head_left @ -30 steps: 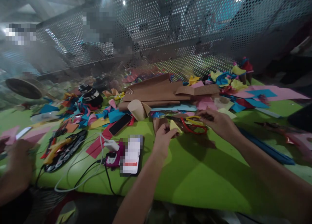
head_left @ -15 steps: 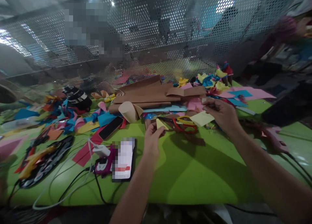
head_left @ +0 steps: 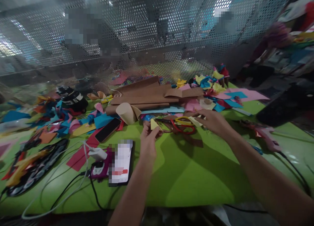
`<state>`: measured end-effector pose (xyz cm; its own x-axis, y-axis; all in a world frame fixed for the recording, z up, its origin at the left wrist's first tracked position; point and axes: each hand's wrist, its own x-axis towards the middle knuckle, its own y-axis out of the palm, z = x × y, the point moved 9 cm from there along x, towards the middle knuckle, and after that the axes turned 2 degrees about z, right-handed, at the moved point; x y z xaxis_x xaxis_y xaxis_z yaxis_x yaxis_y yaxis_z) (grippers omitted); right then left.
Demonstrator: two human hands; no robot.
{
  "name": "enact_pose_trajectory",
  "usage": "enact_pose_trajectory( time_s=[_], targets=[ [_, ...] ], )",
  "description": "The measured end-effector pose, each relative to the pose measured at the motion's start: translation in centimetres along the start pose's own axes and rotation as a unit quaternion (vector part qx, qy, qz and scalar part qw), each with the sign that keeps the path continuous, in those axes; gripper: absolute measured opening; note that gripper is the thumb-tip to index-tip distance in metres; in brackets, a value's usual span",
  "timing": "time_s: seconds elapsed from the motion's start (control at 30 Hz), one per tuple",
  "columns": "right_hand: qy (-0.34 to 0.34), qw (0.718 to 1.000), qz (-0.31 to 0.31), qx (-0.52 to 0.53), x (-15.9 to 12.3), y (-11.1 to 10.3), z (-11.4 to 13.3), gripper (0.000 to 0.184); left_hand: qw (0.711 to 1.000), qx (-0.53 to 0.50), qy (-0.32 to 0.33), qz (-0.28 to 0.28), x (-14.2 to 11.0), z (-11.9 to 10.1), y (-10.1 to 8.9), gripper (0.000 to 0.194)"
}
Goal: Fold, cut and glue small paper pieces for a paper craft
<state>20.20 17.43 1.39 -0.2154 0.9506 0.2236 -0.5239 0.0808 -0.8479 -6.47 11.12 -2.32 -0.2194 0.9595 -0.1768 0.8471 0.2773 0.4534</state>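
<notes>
My left hand [head_left: 149,137] pinches a small yellow paper triangle [head_left: 154,124] between thumb and fingers, a little above the table. To the right, my right hand [head_left: 212,121] has its fingertips closed at the upper edge of a pale yellow sheet of paper [head_left: 197,122], and the hand covers part of that sheet. Between both hands lies a pair of scissors with red and yellow handles [head_left: 185,130]; its blades point toward my left hand. Brown paper scraps [head_left: 196,142] lie under and beside the scissors.
Folded brown paper [head_left: 144,96] and a cream paper roll [head_left: 125,113] lie behind. A phone with a lit screen [head_left: 122,162], a dark phone [head_left: 108,130] and a purple charger block [head_left: 100,167] with cables are left. A pink glue gun [head_left: 268,137] lies right.
My right hand has moved down and left onto the pale yellow sheet. My left hand still holds the yellow triangle. The whole view has shifted slightly.
</notes>
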Motion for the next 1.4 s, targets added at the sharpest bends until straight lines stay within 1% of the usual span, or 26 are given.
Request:
enact_pose_trajectory(
  time_s=[0.07, 0.13, 0.2, 0.3, 0.37, 0.43, 0.53, 0.6, 0.7, 0.77, 0.87, 1.0, 1.07, 1.13, 1.2, 1.23, 1.3, 1.33, 1.4],
  targets=[
    [0.013, 1.0, -0.024, 0.011, 0.0, -1.2, -0.8, 0.019, 1.0, 0.001, 0.005, 0.002, -0.1, -0.1, 0.1, 0.04],
    [0.029, 0.999, -0.019, 0.015, -0.1, -1.8, -1.5, 0.018, 1.0, 0.002, 0.009, 0.004, -0.2, -0.3, 0.2, 0.037],
    [0.052, 0.998, 0.025, -0.017, -0.3, -1.6, -2.4, 0.018, 1.0, 0.008, 0.009, 0.008, -0.3, -0.4, 0.2, 0.035],
    [0.091, 0.987, 0.095, -0.091, -1.1, -0.6, -3.7, 0.013, 1.0, 0.011, 0.007, 0.01, -0.4, -0.5, 0.3, 0.035],
    [0.104, 0.982, 0.106, -0.118, -1.4, -0.3, -4.2, 0.009, 1.0, 0.01, 0.007, 0.015, -0.4, -0.5, 0.3, 0.035],
    [0.101, 0.982, 0.098, -0.125, -1.4, 0.0, -4.1, 0.007, 1.0, 0.009, 0.008, 0.018, -0.4, -0.5, 0.3, 0.034],
    [0.086, 0.986, 0.079, -0.122, -1.1, 0.0, -3.6, 0.021, 1.0, 0.007, 0.009, 0.015, -0.4, -0.4, 0.2, 0.033],
    [0.085, 0.988, 0.048, -0.12, -0.9, -0.8, -3.5, 0.026, 1.0, 0.005, 0.012, 0.013, -0.3, -0.4, 0.2, 0.033],
    [0.086, 0.987, 0.015, -0.134, -0.7, -1.9, -3.6, 0.025, 1.0, 0.003, 0.016, 0.015, -0.4, -0.5, 0.2, 0.033],
    [0.084, 0.985, 0.028, -0.147, -0.7, -1.7, -3.6, 0.021, 1.0, 0.003, 0.016, 0.015, -0.4, -0.6, 0.2, 0.033],
    [0.093, 0.981, 0.051, -0.162, -0.8, -0.3, -3.4, 0.018, 1.0, 0.005, 0.008, 0.011, -0.4, -0.4, 0.2, 0.033],
    [0.115, 0.976, 0.044, -0.179, -0.9, 1.0, -2.6, 0.017, 1.0, 0.013, -0.001, 0.017, -0.6, -0.2, 0.4, 0.035],
    [0.125, 0.975, 0.038, -0.182, -1.0, 1.0, -2.3, 0.016, 0.999, 0.023, -0.003, 0.027, -0.8, 0.0, 0.7, 0.033],
    [0.131, 0.974, 0.034, -0.18, -1.3, 0.3, -2.4, 0.019, 0.999, 0.036, -0.011, 0.035, -0.9, 0.3, 1.0, 0.029],
    [0.13, 0.979, 0.026, -0.153, -1.5, -0.7, -2.8, 0.024, 0.998, 0.042, -0.023, 0.041, -1.1, 0.7, 1.2, 0.025],
    [0.128, 0.986, 0.017, -0.106, -1.5, -1.1, -3.2, 0.027, 0.998, 0.04, -0.027, 0.043, -1.1, 0.9, 1.3, 0.024],
    [0.097, 0.995, -0.003, -0.003, -1.4, -1.7, -3.3, 0.028, 0.998, 0.032, -0.03, 0.048, -1.1, 1.1, 1.4, 0.023],
    [0.077, 0.996, -0.007, 0.051, -1.4, -1.8, -3.1, 0.029, 0.998, 0.028, -0.03, 0.049, -1.1, 1.1, 1.5, 0.023],
    [0.038, 0.987, 0.015, 0.154, -1.2, -1.1, -2.1, 0.035, 0.998, 0.023, -0.036, 0.052, -1.1, 1.4, 1.5, 0.024]
  ],
)
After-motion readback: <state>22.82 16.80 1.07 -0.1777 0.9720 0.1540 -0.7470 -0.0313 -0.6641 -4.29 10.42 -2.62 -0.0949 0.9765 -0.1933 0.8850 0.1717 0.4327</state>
